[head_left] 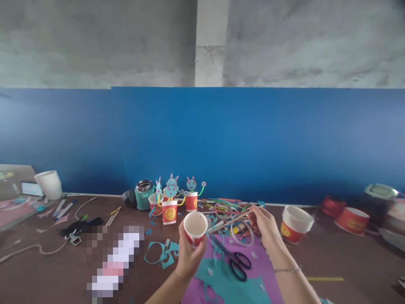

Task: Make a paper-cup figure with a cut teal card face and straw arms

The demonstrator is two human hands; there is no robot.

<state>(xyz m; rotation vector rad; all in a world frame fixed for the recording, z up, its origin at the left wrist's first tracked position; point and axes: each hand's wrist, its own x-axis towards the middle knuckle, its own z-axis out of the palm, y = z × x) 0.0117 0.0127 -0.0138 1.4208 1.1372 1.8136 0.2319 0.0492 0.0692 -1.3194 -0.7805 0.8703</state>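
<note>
My left hand [189,256] is wrapped round a red-and-white paper cup [196,223], its open mouth tilted toward me. To the right, my right hand [265,223] is closed with its fingertips at the end of a thin pale stick [238,217] whose exact kind I cannot make out. Below and between my hands, black-handled scissors [238,262] lie on purple paper [268,270] and teal paper [243,287]. Behind the held cup stand several decorated red cups, among them a front one [169,213], with teal animal heads and bent arms.
A pile of coloured pipe cleaners [221,207] lies at the back. White-and-red stacked cups [296,223] stand right, a teal flask [144,196] left. Cut teal scraps [169,255], markers [65,210] and a black strap [80,226] lie on the table. A blue partition [253,143] closes the back.
</note>
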